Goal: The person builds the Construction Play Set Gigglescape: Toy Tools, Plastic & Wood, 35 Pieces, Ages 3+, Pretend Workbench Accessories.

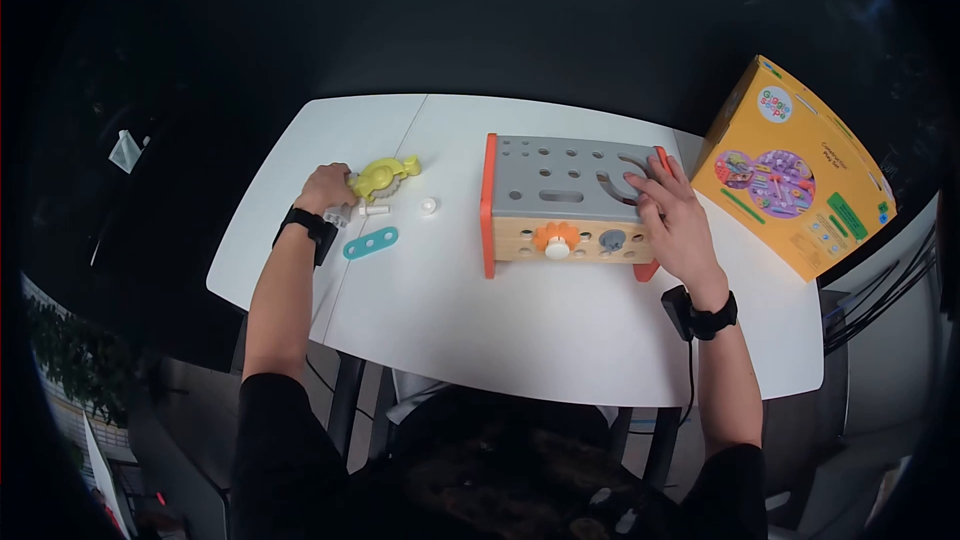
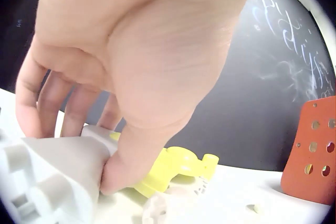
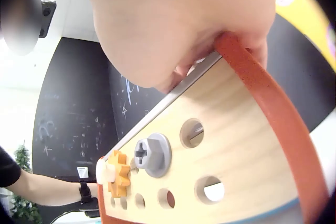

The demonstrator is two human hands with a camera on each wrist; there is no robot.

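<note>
My left hand (image 1: 325,188) is at the left of the table, its thumb and fingers around a pale grey piece (image 2: 68,169), which it grips. A yellow toy piece (image 1: 380,178) lies just beyond these fingers. At the upper right corner of a toy workbench (image 1: 575,195), my right hand (image 1: 682,225) holds the edge, with fingers on the grey top and over the red end panel (image 3: 278,103). On the workbench's wooden front are an orange gear (image 1: 556,236) with a white knob, and a grey bolt head (image 3: 152,154). The right fingertips are partly hidden in the right wrist view.
Near the left hand lie a white bolt (image 1: 375,209), a small white round piece (image 1: 429,206) and a teal strip with holes (image 1: 371,243). A yellow box (image 1: 790,165) stands at the table's right edge. Behind is a dark board.
</note>
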